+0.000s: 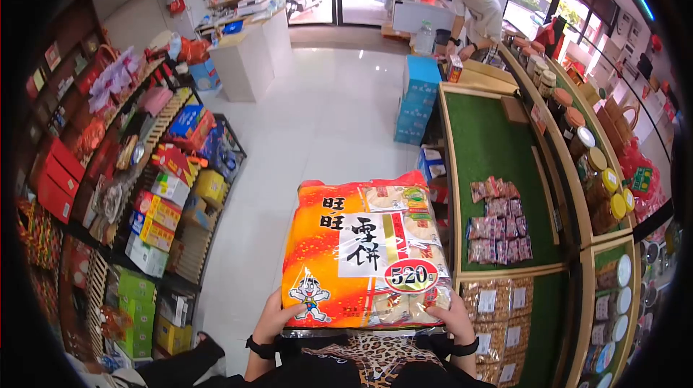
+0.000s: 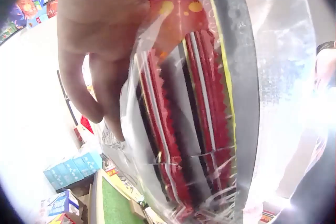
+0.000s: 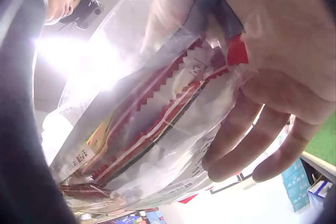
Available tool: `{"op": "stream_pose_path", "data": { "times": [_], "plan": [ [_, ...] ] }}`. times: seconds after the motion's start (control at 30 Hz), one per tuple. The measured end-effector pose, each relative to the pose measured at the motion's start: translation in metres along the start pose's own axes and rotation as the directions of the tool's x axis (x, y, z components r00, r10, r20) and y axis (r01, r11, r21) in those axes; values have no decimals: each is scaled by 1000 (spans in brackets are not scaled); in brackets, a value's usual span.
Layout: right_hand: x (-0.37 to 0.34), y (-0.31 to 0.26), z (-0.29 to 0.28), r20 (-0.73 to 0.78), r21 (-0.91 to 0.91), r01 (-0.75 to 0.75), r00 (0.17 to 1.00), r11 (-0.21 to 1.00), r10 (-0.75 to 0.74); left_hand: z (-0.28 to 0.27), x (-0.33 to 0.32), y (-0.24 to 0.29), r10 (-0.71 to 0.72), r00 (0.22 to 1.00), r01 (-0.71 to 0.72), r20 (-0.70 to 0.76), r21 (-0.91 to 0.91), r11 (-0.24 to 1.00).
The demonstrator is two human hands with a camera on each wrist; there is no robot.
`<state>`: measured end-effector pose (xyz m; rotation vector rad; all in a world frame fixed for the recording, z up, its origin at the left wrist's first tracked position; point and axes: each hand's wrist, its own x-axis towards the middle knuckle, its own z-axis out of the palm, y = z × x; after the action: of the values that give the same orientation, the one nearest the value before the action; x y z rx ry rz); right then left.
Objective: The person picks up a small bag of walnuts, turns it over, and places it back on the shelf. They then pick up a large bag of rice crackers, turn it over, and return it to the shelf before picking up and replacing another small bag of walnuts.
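Note:
A large orange and red bag of rice crackers (image 1: 368, 251), marked 520, is held up in front of the body in the head view. The left hand (image 1: 280, 316) grips its lower left corner, thumb on the front; the right hand (image 1: 453, 316) grips the lower right corner the same way. In the left wrist view the left hand (image 2: 102, 40) has its fingers round the side of the clear plastic, with red-edged inner packets (image 2: 207, 98) showing through. In the right wrist view the right hand (image 3: 278, 98) curls its fingers under the bag (image 3: 152, 124).
Shelves with boxes (image 1: 155, 222) line the left. On the right, a green-lined display stand (image 1: 491, 128) holds small packets (image 1: 498, 229), with jars (image 1: 592, 164) beyond. Blue boxes (image 1: 417, 99) are stacked beside it. A person (image 1: 480, 16) leans over the far end. White floor (image 1: 310, 114) runs towards glass doors.

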<state>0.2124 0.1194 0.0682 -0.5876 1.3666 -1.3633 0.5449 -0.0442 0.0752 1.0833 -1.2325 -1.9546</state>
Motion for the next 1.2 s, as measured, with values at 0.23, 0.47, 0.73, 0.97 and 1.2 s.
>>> {"op": "stream_pose_path", "data": {
  "times": [0.23,0.47,0.73,0.97,1.2],
  "plan": [
    [72,-67,-54,-24,-17,99,995,995,-99,56,97,36,135,990,-137,44,53,989],
    [103,-71,-69,-85,2,89,992,996,-89,67,150,51,74,993,-79,90,54,995],
    [160,-79,-58,-174,-17,44,984,999,-46,49,240,67,-52,982,40,181,70,997],
    [248,-109,-19,-245,12,153,959,988,-146,16,356,137,36,948,-81,316,129,988],
    [328,-137,37,-266,7,262,931,965,-250,-30,424,190,110,943,-150,314,104,983]
  ]
}}
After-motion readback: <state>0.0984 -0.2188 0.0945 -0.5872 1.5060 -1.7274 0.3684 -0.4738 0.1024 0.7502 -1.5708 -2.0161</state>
